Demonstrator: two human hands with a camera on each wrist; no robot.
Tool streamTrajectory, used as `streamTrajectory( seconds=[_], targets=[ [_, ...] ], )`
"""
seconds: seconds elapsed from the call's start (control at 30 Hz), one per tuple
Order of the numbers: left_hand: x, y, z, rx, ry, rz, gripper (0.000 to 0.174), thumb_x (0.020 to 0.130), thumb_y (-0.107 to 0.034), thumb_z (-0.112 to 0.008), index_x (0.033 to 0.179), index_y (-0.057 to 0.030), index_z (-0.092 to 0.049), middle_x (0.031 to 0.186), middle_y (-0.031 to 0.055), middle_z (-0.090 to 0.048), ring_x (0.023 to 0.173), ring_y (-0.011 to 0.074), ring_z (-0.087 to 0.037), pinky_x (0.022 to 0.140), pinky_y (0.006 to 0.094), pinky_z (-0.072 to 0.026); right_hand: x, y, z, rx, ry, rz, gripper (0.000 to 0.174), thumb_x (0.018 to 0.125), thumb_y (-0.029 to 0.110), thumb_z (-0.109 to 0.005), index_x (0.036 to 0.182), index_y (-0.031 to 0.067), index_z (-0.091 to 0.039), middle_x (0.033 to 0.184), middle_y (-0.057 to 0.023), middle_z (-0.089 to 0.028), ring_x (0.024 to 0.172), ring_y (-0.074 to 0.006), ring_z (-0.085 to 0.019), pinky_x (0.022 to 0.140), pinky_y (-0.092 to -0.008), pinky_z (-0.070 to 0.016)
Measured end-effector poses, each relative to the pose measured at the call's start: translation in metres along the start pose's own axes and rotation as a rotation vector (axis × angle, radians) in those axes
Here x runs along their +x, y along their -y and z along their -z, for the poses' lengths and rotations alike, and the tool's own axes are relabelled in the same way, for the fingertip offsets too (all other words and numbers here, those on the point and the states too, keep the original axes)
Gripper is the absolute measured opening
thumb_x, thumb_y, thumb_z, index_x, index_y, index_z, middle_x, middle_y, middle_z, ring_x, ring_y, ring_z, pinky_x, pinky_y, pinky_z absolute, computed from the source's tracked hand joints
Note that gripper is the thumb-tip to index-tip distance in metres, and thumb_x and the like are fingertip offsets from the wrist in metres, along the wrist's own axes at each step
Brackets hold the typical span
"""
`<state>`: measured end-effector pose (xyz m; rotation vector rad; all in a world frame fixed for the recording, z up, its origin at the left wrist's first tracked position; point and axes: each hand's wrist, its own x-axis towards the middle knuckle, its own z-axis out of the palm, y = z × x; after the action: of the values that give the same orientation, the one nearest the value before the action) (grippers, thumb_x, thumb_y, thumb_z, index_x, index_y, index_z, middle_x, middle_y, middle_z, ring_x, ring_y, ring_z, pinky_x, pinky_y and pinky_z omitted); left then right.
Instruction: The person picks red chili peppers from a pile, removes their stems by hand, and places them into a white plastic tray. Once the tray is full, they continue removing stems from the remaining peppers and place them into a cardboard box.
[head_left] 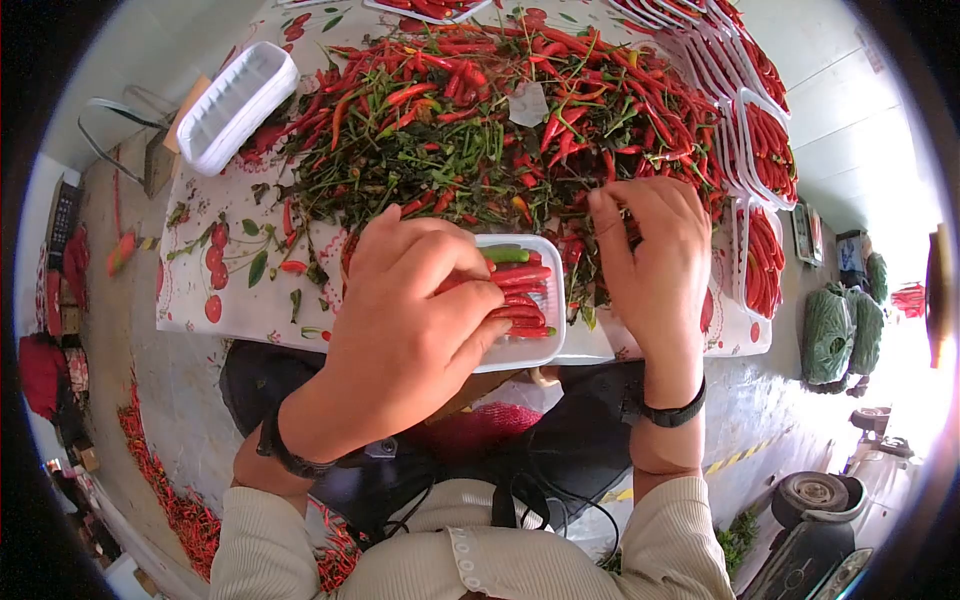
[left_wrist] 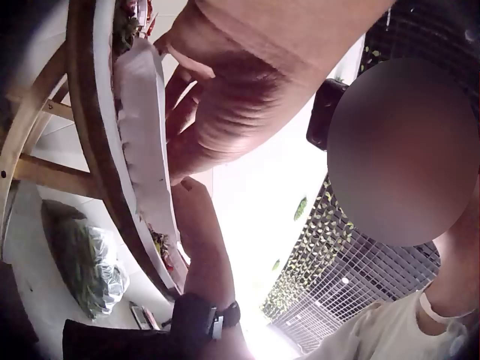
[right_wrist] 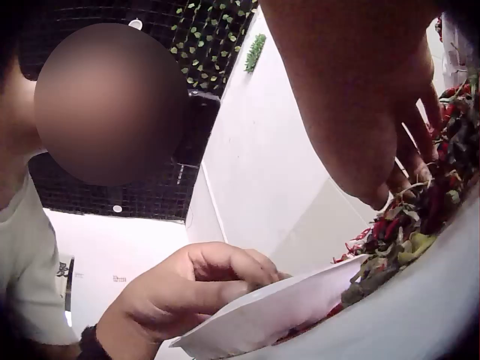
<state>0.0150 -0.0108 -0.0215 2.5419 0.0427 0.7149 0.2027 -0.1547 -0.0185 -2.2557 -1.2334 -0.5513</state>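
Note:
A white ribbed tray (head_left: 545,345) holds red peppers (head_left: 525,275) and a green one (head_left: 508,254) on top. The left hand (head_left: 400,290) reaches over its left side, bent fingers resting on the peppers. In the right wrist view the left hand (right_wrist: 187,289) has its fingertips behind the rim of the tray (right_wrist: 262,319). Over the heap of peppers and green stems (head_left: 450,150), the right hand (head_left: 655,260) is lowered, fingers extended and apart. Its fingertips touch the heap in the right wrist view, where the right hand (right_wrist: 375,112) shows no pepper held.
Empty white trays (head_left: 235,105) are stacked at the table's back left. Filled pepper trays (head_left: 765,150) line the right edge. A clear scrap (head_left: 527,104) lies on the heap. Loose leaves and stems dot the patterned cloth (head_left: 190,290) at left. More peppers (head_left: 165,480) lie on the floor.

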Motion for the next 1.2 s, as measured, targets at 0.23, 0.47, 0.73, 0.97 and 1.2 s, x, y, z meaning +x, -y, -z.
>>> streamTrajectory(
  seconds=[0.23,0.47,0.73,0.97,1.2],
  targets=[
    [-0.001,0.003,0.005,0.028,-0.07,-0.001,0.023,0.072,-0.009,-0.084,0.09,-0.0102,-0.068,0.101,0.0049,-0.061,0.105,0.0303,-0.063,0.101,0.0568,-0.0415,-0.007,-0.013,0.015,-0.029,-0.183,-0.094,0.012,0.08,0.007,-0.078,0.089,0.0072,-0.072,0.09,-0.0093,-0.071,0.089,-0.0307,-0.067,0.083,-0.0421,-0.0507],
    [0.0,0.002,0.005,0.038,-0.082,-0.01,0.023,0.073,-0.009,-0.084,0.089,-0.01,-0.069,0.101,0.0052,-0.062,0.105,0.031,-0.063,0.101,0.057,-0.0424,-0.008,-0.018,0.02,0.062,-0.31,-0.003,0.01,0.087,-0.002,-0.074,0.095,0.0013,-0.071,0.094,-0.0075,-0.072,0.089,-0.0189,-0.067,0.086,-0.0318,-0.0517],
    [0.002,0.001,0.006,0.048,-0.105,-0.005,0.024,0.071,-0.008,-0.085,0.091,-0.0094,-0.071,0.102,0.0063,-0.062,0.106,0.0318,-0.063,0.103,0.0569,-0.0425,-0.01,-0.008,0.017,0.408,-0.316,0.004,0.017,0.076,-0.01,-0.074,0.087,0.0017,-0.07,0.091,-0.0092,-0.072,0.09,-0.0254,-0.067,0.086,-0.0359,-0.052],
    [0.005,0.001,0.006,0.045,-0.126,0.001,0.028,0.073,-0.008,-0.084,0.097,-0.0088,-0.071,0.105,0.0083,-0.063,0.107,0.0329,-0.062,0.102,0.0549,-0.0436,-0.013,-0.001,0.018,0.655,-0.144,-0.057,0.017,0.075,-0.009,-0.076,0.088,0.0006,-0.07,0.089,-0.0102,-0.071,0.09,-0.0252,-0.067,0.086,-0.0361,-0.0517],
    [0.009,0.001,0.007,-0.023,-0.229,0.03,0.038,0.073,-0.011,-0.085,0.107,-0.006,-0.069,0.107,0.0122,-0.061,0.106,0.034,-0.06,0.096,0.0469,-0.0481,-0.013,0.004,0.018,0.72,-0.003,0.095,0.019,0.074,-0.009,-0.077,0.089,0.0013,-0.071,0.09,-0.0113,-0.072,0.089,-0.027,-0.068,0.084,-0.0373,-0.0531]
  ],
)
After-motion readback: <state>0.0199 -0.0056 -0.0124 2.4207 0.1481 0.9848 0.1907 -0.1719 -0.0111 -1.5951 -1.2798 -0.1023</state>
